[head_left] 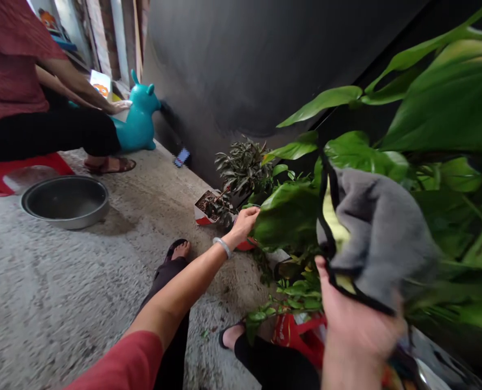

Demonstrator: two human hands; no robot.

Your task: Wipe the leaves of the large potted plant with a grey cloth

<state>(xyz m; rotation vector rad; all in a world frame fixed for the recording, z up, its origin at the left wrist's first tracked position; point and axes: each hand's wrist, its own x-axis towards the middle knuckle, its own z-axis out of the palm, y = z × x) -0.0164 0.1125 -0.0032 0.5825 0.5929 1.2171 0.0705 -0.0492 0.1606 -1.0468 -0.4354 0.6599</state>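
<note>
My left hand [245, 223], with a pale bangle on its wrist, reaches forward and is closed at the edge of a broad green leaf [287, 216]. Its fingertips are partly hidden by the leaf. In my right hand [357, 319] is a grey cleaning cloth [381, 233] with black edging and a yellow-green reverse side. The cloth is bunched over my palm and fingers, close against the foliage. Motion blurs this hand and part of the cloth. More large green leaves [448, 103] spread above and behind the cloth.
A small potted plant [214, 208] and a dark-leaved plant [241, 165] stand by the black wall [241, 65]. A red bag [297, 336] lies near my foot. Leftward are a metal basin [65, 203], a seated person [13, 70] and a teal animal toy [139, 119].
</note>
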